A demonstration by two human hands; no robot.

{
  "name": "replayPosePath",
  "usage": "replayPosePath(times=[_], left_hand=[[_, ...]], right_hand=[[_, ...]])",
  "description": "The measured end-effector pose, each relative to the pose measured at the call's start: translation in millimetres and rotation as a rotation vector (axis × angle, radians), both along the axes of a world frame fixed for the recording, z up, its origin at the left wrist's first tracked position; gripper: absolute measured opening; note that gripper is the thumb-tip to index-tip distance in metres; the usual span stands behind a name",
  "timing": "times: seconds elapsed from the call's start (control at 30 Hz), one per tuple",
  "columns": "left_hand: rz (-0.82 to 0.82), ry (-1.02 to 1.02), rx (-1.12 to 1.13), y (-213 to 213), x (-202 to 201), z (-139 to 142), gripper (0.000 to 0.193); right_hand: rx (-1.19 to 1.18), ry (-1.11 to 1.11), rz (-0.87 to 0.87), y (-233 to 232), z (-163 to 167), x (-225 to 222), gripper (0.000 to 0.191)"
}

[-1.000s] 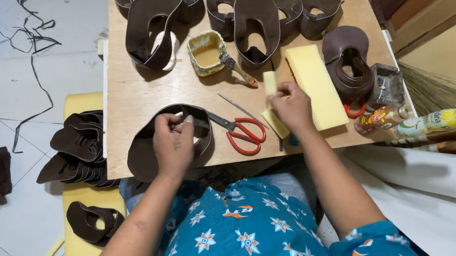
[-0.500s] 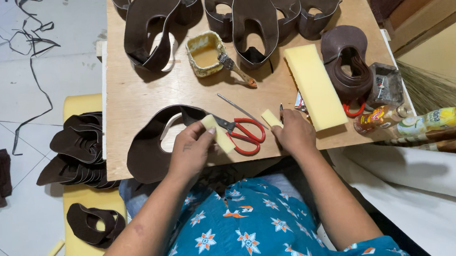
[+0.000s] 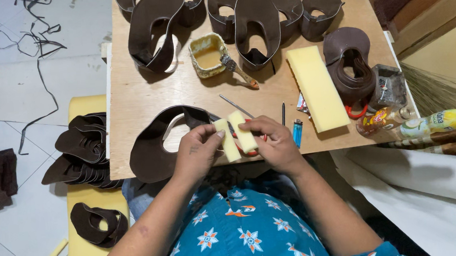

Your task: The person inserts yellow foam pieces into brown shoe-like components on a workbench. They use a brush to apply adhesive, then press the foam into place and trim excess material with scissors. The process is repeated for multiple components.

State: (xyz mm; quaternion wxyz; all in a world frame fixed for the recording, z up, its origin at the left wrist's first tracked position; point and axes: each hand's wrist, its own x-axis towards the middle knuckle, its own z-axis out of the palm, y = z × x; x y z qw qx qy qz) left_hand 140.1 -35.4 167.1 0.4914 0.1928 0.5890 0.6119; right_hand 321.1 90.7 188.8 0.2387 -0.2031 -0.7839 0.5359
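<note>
My left hand [image 3: 200, 149] pinches a small strip of pale yellow foam [image 3: 227, 140], and my right hand [image 3: 273, 143] pinches a second strip [image 3: 243, 131] right beside it. Both strips are held upright over the near edge of the wooden table [image 3: 144, 94], almost touching. Red-handled scissors [image 3: 251, 150] lie under my hands, mostly hidden. A brown leather shoe upper [image 3: 151, 150] lies flat on the table just left of my left hand.
Several brown leather uppers [image 3: 255, 20] stand at the table's back. A glue tub [image 3: 207, 54] with a brush [image 3: 240, 73], a long yellow foam block [image 3: 317, 88], a blue lighter [image 3: 298, 132] and bottles [image 3: 433, 121] sit nearby. More uppers [image 3: 80, 150] lie stacked on the floor at left.
My hands have come together from apart. The left hand left the leather upper and picked up a foam strip; the right brought its strip in from the right.
</note>
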Motion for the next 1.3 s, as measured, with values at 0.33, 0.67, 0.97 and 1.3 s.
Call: replayPosePath(times=[0.33,0.67,0.97,1.3], left_hand=[[0.051,0.195,-0.058,-10.7,-1.1,7.9,0.029],[-0.011,0.247,0.013,-9.7,-2.4,6.9,0.031],[-0.083,0.259,0.182,-10.5,-1.3,12.4,0.039],[-0.065,-0.163,0.142,-7.4,-13.0,25.8,0.049]], right_hand=[[-0.564,0.042,-0.120,-22.4,-41.3,-16.5,0.026],[-0.512,-0.042,-0.161,-21.4,-38.9,-22.5,0.024],[-0.562,-0.112,-0.204,-18.9,-34.1,-28.7,0.025],[-1.098,0.178,-0.076,-21.3,-17.5,-29.7,0.027]])
